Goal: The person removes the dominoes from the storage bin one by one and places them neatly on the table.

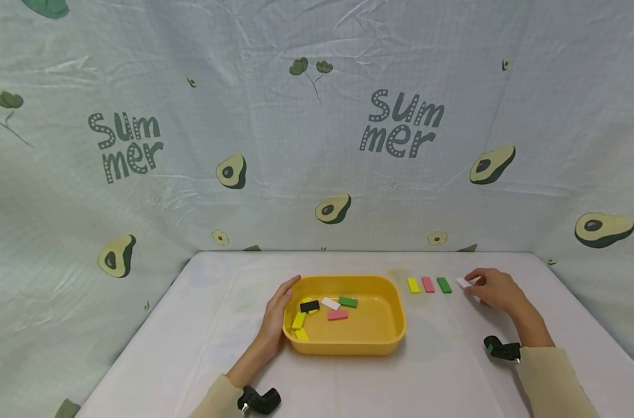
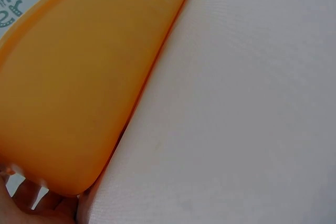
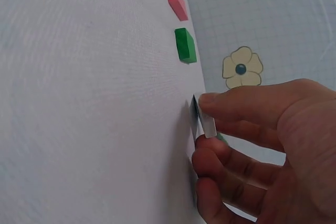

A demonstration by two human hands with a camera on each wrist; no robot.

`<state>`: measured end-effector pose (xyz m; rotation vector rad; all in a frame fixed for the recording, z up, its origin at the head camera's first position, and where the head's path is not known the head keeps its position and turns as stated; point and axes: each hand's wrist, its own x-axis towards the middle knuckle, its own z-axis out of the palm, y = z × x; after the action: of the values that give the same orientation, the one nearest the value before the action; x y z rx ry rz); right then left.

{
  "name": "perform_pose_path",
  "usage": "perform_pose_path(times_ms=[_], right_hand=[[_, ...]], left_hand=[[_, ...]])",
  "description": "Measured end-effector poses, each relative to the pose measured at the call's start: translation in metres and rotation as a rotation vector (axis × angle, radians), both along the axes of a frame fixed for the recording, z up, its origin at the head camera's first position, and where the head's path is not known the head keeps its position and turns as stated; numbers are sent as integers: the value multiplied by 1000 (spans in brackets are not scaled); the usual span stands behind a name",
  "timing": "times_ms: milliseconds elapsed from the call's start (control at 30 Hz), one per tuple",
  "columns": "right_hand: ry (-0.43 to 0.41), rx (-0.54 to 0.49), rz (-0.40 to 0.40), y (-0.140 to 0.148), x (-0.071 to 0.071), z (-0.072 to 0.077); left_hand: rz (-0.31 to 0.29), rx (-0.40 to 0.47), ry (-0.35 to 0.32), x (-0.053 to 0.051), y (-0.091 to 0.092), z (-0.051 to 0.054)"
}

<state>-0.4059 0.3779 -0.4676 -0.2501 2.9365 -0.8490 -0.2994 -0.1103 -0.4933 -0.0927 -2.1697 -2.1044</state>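
In the head view my left hand rests along the left end of a yellow plastic tray. Its fingers touch the tray's outer wall in the left wrist view. At the right, my right hand pinches a small white block between thumb and fingers, tilted at the table surface. Left of it a green block, a pink block and a yellow block lie in a spaced row.
Inside the tray lie a black block, a white block, a green block, a pink block and several yellow blocks. A patterned sheet hangs behind the white-covered table.
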Motion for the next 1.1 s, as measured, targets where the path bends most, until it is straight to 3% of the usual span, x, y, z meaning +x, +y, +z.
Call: perform_pose_path(times_ms=[300,1100], right_hand=[[-50,8,35,-5,-3,-3],[-16,-23,-1,-11,7,-10]], left_hand=[[-6,4,6,-1,-3,-2],[-42,15,17,-5,-8,-7]])
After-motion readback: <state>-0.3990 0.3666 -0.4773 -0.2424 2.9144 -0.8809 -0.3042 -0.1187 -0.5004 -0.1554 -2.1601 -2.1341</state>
